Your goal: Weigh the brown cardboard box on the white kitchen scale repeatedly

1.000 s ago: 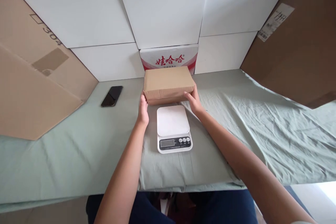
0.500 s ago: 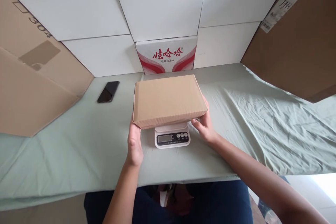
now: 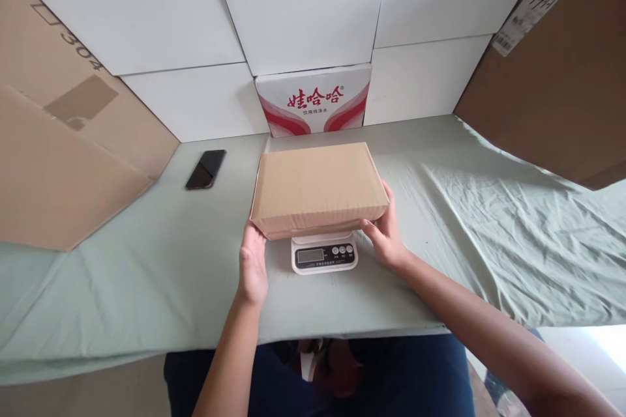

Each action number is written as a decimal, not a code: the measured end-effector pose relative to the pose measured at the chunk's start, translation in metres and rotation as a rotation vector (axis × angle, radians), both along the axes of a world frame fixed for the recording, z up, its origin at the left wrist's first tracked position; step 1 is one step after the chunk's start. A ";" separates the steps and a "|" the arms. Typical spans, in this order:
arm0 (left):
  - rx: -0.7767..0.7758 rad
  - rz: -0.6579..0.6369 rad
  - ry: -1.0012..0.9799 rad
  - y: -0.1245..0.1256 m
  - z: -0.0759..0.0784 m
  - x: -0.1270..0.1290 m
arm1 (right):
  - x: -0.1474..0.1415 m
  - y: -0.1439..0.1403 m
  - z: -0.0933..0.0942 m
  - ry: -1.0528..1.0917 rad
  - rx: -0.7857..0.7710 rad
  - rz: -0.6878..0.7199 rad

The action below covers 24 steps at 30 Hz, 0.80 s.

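At six o'clock, nearest the camera, the person's two forearms reach forward over dark trousers and the near edge of the table's pale green cloth (image 3: pixel 147 287). Each hand is clamped on an end of a plain brown cardboard box (image 3: pixel 317 187): the left hand (image 3: pixel 253 262) cups the near left corner with its fingers tucked under the bottom edge, and the right hand (image 3: pixel 386 234) grips the near right corner, thumb on the front face, fingers curled round the side.

Just beyond the hands, at the centre of the view, the box lies flat across a small white digital kitchen scale (image 3: pixel 324 253). It hides the weighing platform completely; only the scale's front panel, with its display and three round buttons, shows below the box's near edge. Whether the box's full weight is on the platform cannot be told, since both hands are in contact with it. The display is too small to read.

As a judgement, the placing looks almost done: the box is centred on the scale, and what is left is to let go of it and take a reading.

Farther off, at ten o'clock, a black phone (image 3: pixel 206 169) lies face up on the cloth. At twelve o'clock a red-and-white drinks carton (image 3: pixel 313 100) stands against white panels (image 3: pixel 171 26), with brown cardboard sheets (image 3: pixel 59 163) leaning at nine and two o'clock.
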<state>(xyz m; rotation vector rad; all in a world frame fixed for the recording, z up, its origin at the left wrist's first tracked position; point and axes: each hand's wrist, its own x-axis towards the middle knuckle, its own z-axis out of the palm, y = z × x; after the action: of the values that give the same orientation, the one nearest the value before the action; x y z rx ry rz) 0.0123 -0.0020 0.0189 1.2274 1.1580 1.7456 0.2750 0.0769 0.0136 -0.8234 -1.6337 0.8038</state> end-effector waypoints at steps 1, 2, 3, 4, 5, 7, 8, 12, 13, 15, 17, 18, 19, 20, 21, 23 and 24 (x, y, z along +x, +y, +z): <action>0.002 -0.003 -0.002 0.000 0.000 0.000 | 0.000 0.000 -0.001 0.000 0.000 -0.002; 0.004 -0.004 -0.002 0.000 0.001 0.000 | 0.000 0.001 -0.001 0.000 0.001 -0.005; 0.006 -0.005 -0.001 0.000 0.001 0.000 | 0.000 0.001 -0.002 0.001 0.004 -0.010; 0.006 -0.005 0.002 0.000 0.002 0.001 | 0.000 0.001 -0.002 0.002 0.006 -0.013; 0.005 -0.004 0.005 0.000 0.002 0.001 | 0.000 0.002 -0.002 0.006 0.008 -0.016; 0.011 0.005 0.008 -0.001 0.004 0.002 | 0.000 0.002 0.000 0.022 0.009 -0.023; 0.017 0.012 0.006 -0.001 0.005 0.002 | 0.001 0.002 0.001 0.031 0.010 -0.029; 0.012 0.023 -0.008 -0.001 0.004 0.001 | 0.004 0.002 0.006 0.054 0.022 -0.064; -0.001 0.017 -0.006 -0.002 0.003 0.001 | 0.004 0.001 0.007 0.053 0.017 -0.063; -0.023 0.001 0.004 -0.003 0.000 0.001 | 0.003 -0.002 0.007 0.055 -0.011 -0.040; -0.035 -0.013 0.015 -0.005 -0.001 0.002 | 0.001 -0.006 0.006 0.066 -0.058 -0.004; -0.036 -0.016 0.019 -0.005 0.000 0.002 | 0.000 -0.007 0.006 0.074 -0.081 0.012; -0.032 -0.019 0.024 -0.006 0.003 0.003 | -0.001 -0.007 0.007 0.084 -0.098 0.023; -0.026 -0.022 0.028 -0.005 0.007 0.003 | -0.002 -0.006 0.009 0.095 -0.106 0.026; -0.017 -0.027 0.032 -0.002 0.012 0.002 | -0.003 -0.002 0.012 0.105 -0.104 0.023; -0.015 -0.049 0.047 0.009 0.026 -0.001 | -0.006 0.012 0.021 0.122 -0.075 0.012; -0.022 -0.063 0.056 0.020 0.033 -0.004 | -0.008 0.022 0.027 0.129 -0.051 0.007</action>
<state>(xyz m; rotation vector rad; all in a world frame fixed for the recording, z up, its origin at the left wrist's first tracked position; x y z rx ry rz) 0.0084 0.0176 0.0514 1.2928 1.1556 1.6575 0.2674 0.0991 0.0401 -0.7856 -1.5078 0.8880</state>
